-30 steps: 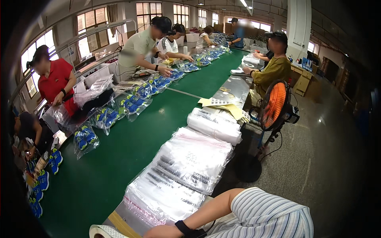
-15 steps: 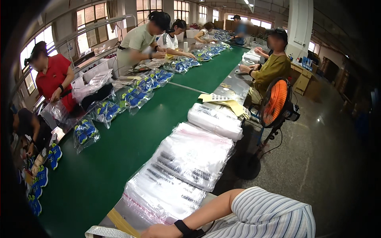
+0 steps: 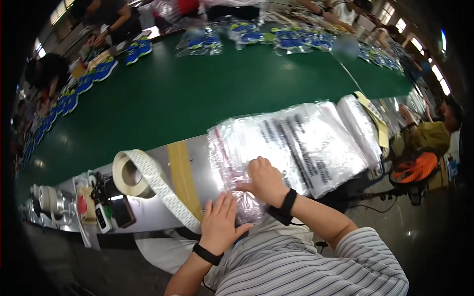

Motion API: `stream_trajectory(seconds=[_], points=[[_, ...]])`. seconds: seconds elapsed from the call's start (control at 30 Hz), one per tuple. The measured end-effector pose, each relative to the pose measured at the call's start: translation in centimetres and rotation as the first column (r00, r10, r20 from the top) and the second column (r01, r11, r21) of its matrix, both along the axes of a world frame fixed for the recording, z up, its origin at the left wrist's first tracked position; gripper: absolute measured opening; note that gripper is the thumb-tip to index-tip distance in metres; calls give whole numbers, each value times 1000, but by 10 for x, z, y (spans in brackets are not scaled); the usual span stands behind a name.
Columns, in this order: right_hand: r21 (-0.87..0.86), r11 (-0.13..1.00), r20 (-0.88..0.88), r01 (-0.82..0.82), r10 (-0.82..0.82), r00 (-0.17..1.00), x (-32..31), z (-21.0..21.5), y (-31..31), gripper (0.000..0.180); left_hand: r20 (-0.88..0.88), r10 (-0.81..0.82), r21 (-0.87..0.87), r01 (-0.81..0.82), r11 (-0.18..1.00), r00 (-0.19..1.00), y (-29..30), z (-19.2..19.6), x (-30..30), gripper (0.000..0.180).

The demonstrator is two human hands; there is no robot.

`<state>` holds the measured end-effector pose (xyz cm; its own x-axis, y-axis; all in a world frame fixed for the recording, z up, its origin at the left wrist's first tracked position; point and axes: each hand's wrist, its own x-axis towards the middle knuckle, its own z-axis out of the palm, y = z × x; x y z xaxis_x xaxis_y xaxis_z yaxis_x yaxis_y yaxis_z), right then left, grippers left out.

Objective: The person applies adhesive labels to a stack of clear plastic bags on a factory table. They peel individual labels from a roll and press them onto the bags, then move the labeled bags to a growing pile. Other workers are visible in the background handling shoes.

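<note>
At counter [image 3: 163, 163] near edge: clear bag stack [image 3: 276, 143], long axis running rightward; right hand [image 3: 264, 177] fingers curled pinching top bag corner, left hand [image 3: 219, 222] flat, released, just below.

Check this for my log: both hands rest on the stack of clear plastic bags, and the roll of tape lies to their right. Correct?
Not quite. The head view shows the roll of tape to the left of the left hand and right hand. Both do rest on the clear plastic bags.

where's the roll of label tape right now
In the head view the roll of label tape stands on the metal table edge, left of the left hand and the stack of clear bags.
</note>
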<state>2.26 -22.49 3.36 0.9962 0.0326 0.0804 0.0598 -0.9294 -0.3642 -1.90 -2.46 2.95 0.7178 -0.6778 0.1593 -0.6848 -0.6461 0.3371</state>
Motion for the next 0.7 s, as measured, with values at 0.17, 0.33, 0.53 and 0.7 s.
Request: stream_trajectory(seconds=[0.17, 0.33, 0.53, 0.7], points=[[266, 963, 229, -45, -18, 973, -5, -14, -24, 13, -64, 47, -24, -49, 998, 997, 2, -4, -6, 76], [301, 947, 139, 114, -162, 977, -12, 6, -30, 22, -86, 68, -42, -72, 997, 994, 4, -3, -5, 76], [72, 997, 176, -37, 24, 984, -15, -15, 10, 32, -13, 86, 7, -85, 996, 996, 1, -4, -11, 72], [20, 998, 184, 59, -61, 981, -12, -22, -13, 16, -21, 106, -23, -106, 994, 994, 3, -3, -14, 71]])
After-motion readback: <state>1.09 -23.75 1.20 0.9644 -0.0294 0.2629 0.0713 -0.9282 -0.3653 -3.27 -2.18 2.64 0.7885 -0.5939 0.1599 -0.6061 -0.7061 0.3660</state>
